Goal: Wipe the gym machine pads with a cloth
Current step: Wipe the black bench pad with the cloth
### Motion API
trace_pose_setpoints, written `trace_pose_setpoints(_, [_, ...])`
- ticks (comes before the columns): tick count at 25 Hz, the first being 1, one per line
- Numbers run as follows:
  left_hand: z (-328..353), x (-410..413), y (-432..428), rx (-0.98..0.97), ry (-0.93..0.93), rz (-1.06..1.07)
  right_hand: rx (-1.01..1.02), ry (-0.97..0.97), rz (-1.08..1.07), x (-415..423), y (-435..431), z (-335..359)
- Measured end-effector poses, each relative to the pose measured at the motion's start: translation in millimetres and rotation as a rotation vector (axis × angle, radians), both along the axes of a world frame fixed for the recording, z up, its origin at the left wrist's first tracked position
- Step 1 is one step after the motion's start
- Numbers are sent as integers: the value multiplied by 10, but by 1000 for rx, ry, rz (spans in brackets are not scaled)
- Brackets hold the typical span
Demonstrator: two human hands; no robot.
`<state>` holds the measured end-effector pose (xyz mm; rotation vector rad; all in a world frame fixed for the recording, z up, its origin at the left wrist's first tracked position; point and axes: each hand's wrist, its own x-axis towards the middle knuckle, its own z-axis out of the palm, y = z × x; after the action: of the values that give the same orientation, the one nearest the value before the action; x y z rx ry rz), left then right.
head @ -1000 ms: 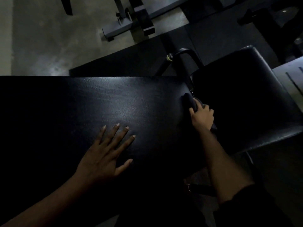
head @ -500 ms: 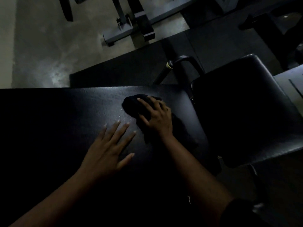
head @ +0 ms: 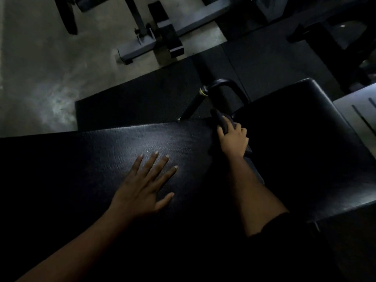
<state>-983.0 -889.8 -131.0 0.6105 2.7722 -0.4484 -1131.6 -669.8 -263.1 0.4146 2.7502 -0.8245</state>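
A long black textured pad fills the left and middle of the view. My left hand lies flat on it, fingers spread, holding nothing. At the pad's right end my right hand presses a dark cloth against the edge, in the gap next to a second black pad on the right. Most of the cloth is hidden under the hand; only its far tip shows.
A black curved metal handle with a yellow ring rises just beyond the cloth. Black rubber floor mat lies beyond the pads, then concrete floor with a grey machine frame. A grey panel sits at the far right.
My right hand swept the cloth from the pad's right end to its middle, then back to the right end. The left hand stayed flat in place.
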Motion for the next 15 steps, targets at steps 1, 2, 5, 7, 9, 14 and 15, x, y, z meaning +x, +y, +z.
trace_pose_setpoints(1, [-9, -4, 0, 6, 4, -4, 4, -25, -21, -85, 0, 21])
trace_pose_setpoints(2, [-18, 4, 4, 6, 5, -6, 11, -3, -6, -144, -41, 70])
trace_pose_setpoints(5, [-29, 16, 9, 7, 16, -1, 34, 153, 192, -151, -316, 149])
trace_pose_setpoints(7, [-31, 13, 3, 6, 22, -12, 21, 150, 181, -153, -346, 88])
trace_pose_setpoints(9, [-38, 17, -9, 11, 36, -21, -8, 91, 122, -183, -206, 13])
trace_pose_setpoints(14, [-43, 16, 0, 17, 41, -11, 33, 31, 129, 110, 99, -77])
trace_pose_setpoints(15, [-37, 16, 0, 14, 38, -9, 40, 27, 119, 188, 119, -70])
